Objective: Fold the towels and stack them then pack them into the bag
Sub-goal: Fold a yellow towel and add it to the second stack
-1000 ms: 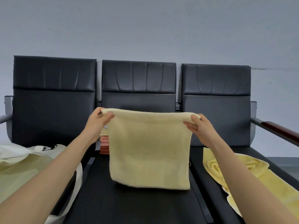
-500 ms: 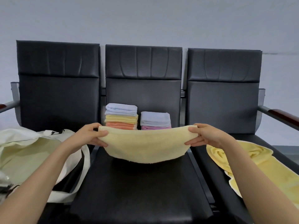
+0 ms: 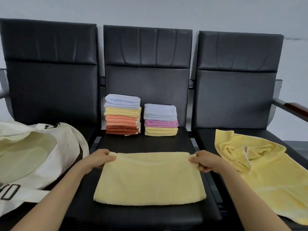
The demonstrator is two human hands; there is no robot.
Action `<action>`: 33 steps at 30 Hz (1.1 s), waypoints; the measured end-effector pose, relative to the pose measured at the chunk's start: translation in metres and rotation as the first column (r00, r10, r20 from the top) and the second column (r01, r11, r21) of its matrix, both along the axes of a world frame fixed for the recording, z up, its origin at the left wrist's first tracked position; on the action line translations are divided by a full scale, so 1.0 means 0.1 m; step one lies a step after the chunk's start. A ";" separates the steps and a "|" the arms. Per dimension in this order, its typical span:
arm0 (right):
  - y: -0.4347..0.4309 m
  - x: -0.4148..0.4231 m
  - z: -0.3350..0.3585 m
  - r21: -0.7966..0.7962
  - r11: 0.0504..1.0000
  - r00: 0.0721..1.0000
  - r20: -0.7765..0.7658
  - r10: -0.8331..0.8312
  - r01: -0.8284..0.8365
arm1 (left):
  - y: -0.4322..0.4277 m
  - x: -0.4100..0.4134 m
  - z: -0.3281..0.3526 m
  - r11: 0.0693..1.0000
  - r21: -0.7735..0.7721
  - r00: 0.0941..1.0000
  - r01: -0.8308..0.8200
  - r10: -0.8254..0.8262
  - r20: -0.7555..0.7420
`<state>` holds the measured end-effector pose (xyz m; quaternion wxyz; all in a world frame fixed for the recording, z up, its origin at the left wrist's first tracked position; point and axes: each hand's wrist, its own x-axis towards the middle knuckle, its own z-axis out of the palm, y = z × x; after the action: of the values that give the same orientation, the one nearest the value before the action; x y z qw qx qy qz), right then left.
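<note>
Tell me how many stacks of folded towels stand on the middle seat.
2. The taller stack sits back left on the middle seat; the shorter stack just right of it. None appears hidden.

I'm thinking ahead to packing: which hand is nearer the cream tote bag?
Left. The left hand pinches one corner of the folded yellow towel, close beside the tote bag; the right hand pinches the opposite corner, across the towel from the bag.

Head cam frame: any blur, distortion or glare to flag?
Head view: yellow towel and folded stacks sharp, no motion blur on left hand or right hand; head view edges bow the chair backs, wide-angle, faint sheen; flat soft light, no glare.
</note>
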<state>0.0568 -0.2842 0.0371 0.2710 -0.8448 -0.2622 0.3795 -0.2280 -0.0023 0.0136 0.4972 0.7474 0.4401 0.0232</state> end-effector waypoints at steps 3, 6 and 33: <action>0.12 0.09 -0.02 0.095 0.993 0.997 -0.019 -0.070 0.071 | 0.05 0.13 -0.01 0.988 -0.112 0.977 -0.106 0.125 0.172; 0.28 0.20 -0.07 0.160 0.978 0.990 0.016 -0.141 0.137 | 0.18 0.24 -0.09 0.953 -0.200 0.921 -0.229 0.279 0.273; 0.84 -0.53 -0.47 0.317 0.947 0.998 0.047 0.032 -0.045 | -0.20 0.50 -0.34 0.880 0.472 0.998 0.060 -0.050 -0.035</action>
<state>0.0034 -0.2002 -0.0096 0.3908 -0.7925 -0.3420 0.3197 -0.1778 -0.0226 -0.0206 0.2957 0.8584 0.4052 0.1076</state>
